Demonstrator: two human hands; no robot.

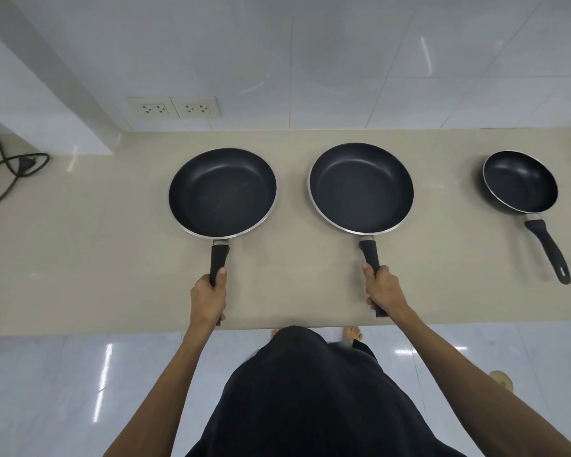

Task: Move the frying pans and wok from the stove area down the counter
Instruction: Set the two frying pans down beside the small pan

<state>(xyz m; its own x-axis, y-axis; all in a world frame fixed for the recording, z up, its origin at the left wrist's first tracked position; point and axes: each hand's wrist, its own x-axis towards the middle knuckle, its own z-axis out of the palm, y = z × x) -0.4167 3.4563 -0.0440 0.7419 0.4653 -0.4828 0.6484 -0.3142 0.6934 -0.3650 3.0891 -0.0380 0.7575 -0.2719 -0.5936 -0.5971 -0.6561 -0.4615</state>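
Two large black non-stick frying pans sit side by side on the beige counter. My left hand is closed around the black handle of the left pan. My right hand grips the handle of the middle pan. Both handles point toward me, near the counter's front edge. A smaller black frying pan lies alone farther right, its handle angled toward the front right. No wok shows in this view.
A black power cord with a plug lies on the counter at the far left beside a white wall block. Two double wall sockets sit on the tiled backsplash. Glossy floor and my bare feet lie below the counter edge.
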